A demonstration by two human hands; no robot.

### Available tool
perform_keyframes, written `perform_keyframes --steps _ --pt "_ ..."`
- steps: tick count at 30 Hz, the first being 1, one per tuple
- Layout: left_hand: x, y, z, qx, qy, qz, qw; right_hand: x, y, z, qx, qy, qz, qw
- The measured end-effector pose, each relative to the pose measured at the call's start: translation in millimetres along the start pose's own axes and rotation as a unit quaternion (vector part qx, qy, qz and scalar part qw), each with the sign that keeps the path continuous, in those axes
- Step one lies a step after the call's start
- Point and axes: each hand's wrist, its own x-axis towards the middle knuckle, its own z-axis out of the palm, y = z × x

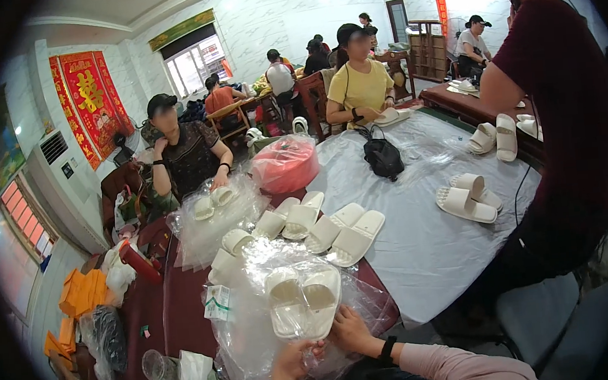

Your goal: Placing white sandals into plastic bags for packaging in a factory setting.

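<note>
A pair of cream foam slippers [304, 301], sheathed in a clear crinkled plastic bag [258, 336], is pinched at the heel ends by the left hand [294, 362] and right hand [351, 331], fingers closed, soles together so the film stays taut. More loose slippers [343, 233] lie beyond the grip.

I see packing workshop in large room: long table [423, 252] under plastic sheet, pale slippers [343, 233] in rows along its edges, clear bags [214, 225] piled, seated workers [359, 78] around tables.
</note>
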Motion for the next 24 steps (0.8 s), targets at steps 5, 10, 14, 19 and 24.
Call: perform_keyframes --steps 5,10,14,19,24 --pt "13.2 -13.3 -29.5 -0.032 -0.008 -0.044 0.998 -2.6 1.1 7.9 0.018 -0.009 0.003 1.0" --pt "16.5 -21.5 -21.2 -0.034 0.057 -0.041 0.997 -4.2 7.4 14.8 -0.029 0.016 -0.026 0.999" --pt "22.8 -31.0 -31.3 -0.045 0.044 -0.047 0.997 -2.9 3.5 9.3 -0.011 0.022 -0.038 0.999" --pt "23.8 -31.7 -30.3 -0.061 0.032 -0.038 0.997 -2.6 3.1 4.4 -0.024 -0.004 -0.037 0.999" --pt "26.4 -34.3 -22.0 -0.023 0.102 -0.017 0.994 -4.0 3.1 4.7 -0.014 -0.01 -0.032 0.999"
